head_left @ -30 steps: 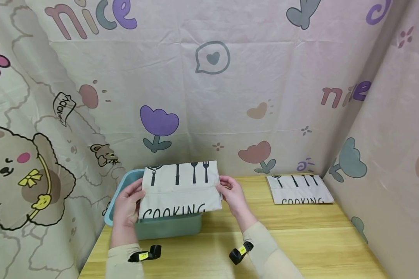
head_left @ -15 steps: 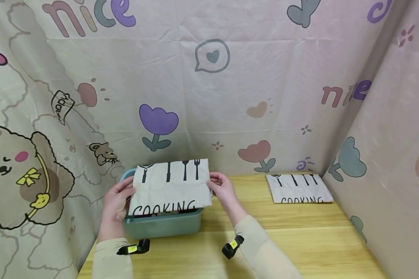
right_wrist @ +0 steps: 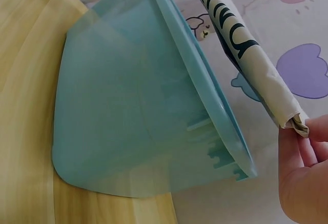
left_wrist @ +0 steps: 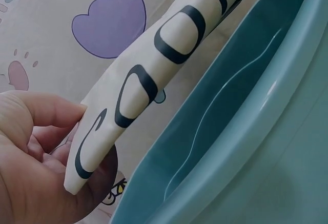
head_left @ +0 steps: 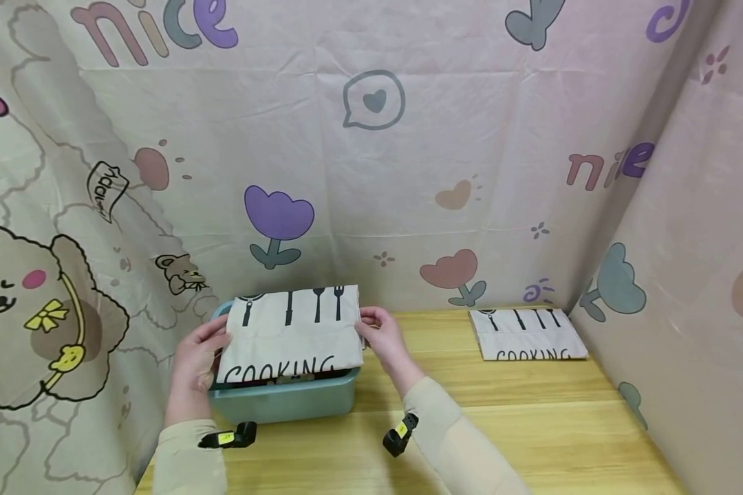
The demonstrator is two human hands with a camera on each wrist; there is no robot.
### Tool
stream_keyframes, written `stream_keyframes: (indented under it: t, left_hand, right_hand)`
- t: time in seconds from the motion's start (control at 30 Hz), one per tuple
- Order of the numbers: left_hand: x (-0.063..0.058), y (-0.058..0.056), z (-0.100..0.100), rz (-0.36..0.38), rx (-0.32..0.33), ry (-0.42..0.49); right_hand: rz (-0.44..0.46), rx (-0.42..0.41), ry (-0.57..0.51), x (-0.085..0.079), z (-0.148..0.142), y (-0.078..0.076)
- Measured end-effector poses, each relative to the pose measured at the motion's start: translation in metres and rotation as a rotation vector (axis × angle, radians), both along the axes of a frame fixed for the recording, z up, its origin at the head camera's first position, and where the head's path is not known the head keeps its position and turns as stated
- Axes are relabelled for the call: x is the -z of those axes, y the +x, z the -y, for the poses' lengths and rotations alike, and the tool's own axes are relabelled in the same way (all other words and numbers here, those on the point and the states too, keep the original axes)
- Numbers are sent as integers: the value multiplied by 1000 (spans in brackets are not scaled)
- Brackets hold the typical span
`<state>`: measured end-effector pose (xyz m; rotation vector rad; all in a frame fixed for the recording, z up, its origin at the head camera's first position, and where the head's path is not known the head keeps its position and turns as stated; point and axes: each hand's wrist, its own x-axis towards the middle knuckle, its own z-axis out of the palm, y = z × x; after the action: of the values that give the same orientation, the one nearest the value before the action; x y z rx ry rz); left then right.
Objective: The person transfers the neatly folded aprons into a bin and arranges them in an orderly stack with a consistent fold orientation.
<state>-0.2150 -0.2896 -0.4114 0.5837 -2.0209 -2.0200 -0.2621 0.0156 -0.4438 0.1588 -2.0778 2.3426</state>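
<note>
A folded white cloth (head_left: pixel 291 330) printed with dark utensils and the word COOKING is held flat above a blue-green plastic bin (head_left: pixel 285 402). My left hand (head_left: pixel 195 357) pinches its left edge, thumb on top and fingers beneath. At the opposite edge, my right hand (head_left: pixel 384 337) pinches the cloth between thumb and fingers. Both wrist views show the cloth (left_wrist: pixel 138 90) above the bin's rim (right_wrist: pixel 205 85), with a gap between them. The cloth hides most of the bin's inside from the head view.
A second folded cloth (head_left: pixel 529 335) with the same print lies on the wooden table (head_left: pixel 470 412) at the right, near the back corner. Patterned curtains (head_left: pixel 378 172) stand behind the table and along both sides.
Both hands have carried the folded cloth to the left, so that it sits more squarely over the bin. The second cloth has stayed in place on the table.
</note>
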Motion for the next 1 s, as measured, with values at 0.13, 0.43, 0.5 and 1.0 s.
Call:
stream_keyframes:
  t: [0.13, 0.43, 0.5, 1.0]
  left_hand:
    - [1, -2, 3, 25, -15, -42]
    - [8, -8, 10, 60, -58, -153]
    - [9, -9, 11, 74, -69, -171]
    - [10, -9, 14, 155, -90, -201]
  right_hand:
    - [9, 10, 34, 0, 5, -1]
    - [-3, 66, 202, 0, 16, -5]
    - [-13, 77, 246, 0, 17, -6]
    - [-40, 46, 411, 0, 25, -8]
